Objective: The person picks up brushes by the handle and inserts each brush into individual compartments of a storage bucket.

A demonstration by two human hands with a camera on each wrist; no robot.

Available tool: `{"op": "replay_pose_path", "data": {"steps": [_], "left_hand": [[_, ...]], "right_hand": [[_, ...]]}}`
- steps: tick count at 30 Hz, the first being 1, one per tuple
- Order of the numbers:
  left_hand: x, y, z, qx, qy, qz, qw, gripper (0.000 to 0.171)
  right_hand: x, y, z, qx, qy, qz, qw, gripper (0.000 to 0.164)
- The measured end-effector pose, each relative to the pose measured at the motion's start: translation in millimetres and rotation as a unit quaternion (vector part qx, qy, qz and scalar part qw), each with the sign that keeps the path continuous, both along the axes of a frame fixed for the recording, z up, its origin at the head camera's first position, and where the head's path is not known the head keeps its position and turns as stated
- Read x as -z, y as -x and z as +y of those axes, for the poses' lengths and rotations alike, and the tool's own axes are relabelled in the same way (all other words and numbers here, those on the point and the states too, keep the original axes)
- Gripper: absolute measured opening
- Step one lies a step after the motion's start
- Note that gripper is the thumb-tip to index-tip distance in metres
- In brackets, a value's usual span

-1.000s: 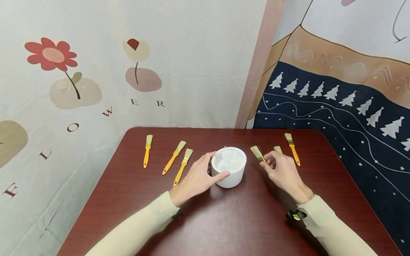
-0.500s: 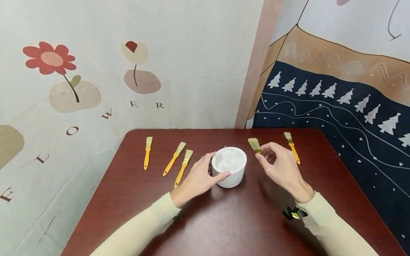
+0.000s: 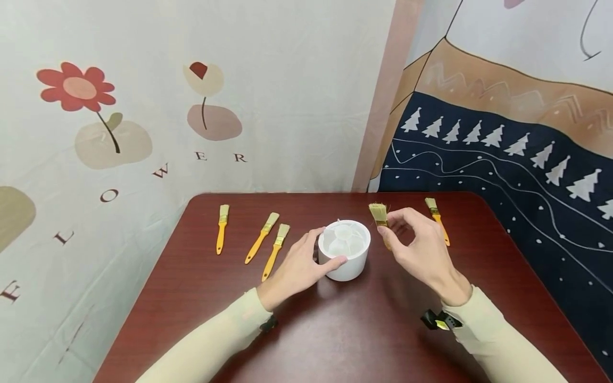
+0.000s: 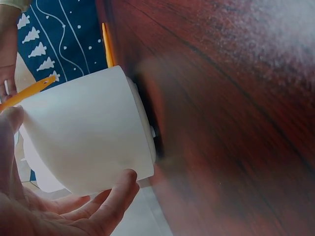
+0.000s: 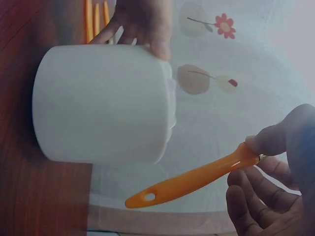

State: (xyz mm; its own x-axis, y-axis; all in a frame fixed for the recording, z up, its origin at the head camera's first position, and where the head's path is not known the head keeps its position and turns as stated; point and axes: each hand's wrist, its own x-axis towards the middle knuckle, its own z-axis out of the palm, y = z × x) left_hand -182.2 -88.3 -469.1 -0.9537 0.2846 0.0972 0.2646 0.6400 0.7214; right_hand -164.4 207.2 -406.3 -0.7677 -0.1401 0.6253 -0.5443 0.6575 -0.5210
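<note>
My left hand (image 3: 298, 267) holds a round white container (image 3: 346, 266) standing on the table, thumb at its rim and fingers around its far side. Clear dividers split the container's inside into compartments. To the right of it, my right hand (image 3: 423, 252) pinches a paintbrush (image 3: 378, 213) near its metal band. This brush is raised off the table with its pale bristles up. In the right wrist view its orange handle (image 5: 192, 183) slants downward, apart from the container wall (image 5: 98, 103).
Three more paintbrushes, a far-left one (image 3: 222, 229), a middle one (image 3: 262, 238) and a near one (image 3: 275, 252), lie left of the container. Another brush (image 3: 438, 221) lies at the back right, partly behind my right hand. Fabric backdrops (image 3: 297, 106) rise behind the dark red table (image 3: 335, 340).
My right hand has lifted its brush and turned it more upright, shifting slightly left toward the container. A second brush beside that hand has become hidden behind it. The left hand keeps its hold.
</note>
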Motion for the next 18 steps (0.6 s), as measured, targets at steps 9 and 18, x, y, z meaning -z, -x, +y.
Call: {"op": "replay_pose_path", "data": {"steps": [9,18], "left_hand": [[-2.9,3.1,-3,0.004,0.001,-0.006,1.0000,0.095],[-2.0,4.3,-4,0.014,0.012,-0.008,0.9998,0.095]], "right_hand": [[-15.8,-2.1,-8,-0.042,0.019,0.031,0.998,0.028],[-23.2,-2.1,-18,-0.085,0.049,0.046,0.994,0.030]]}}
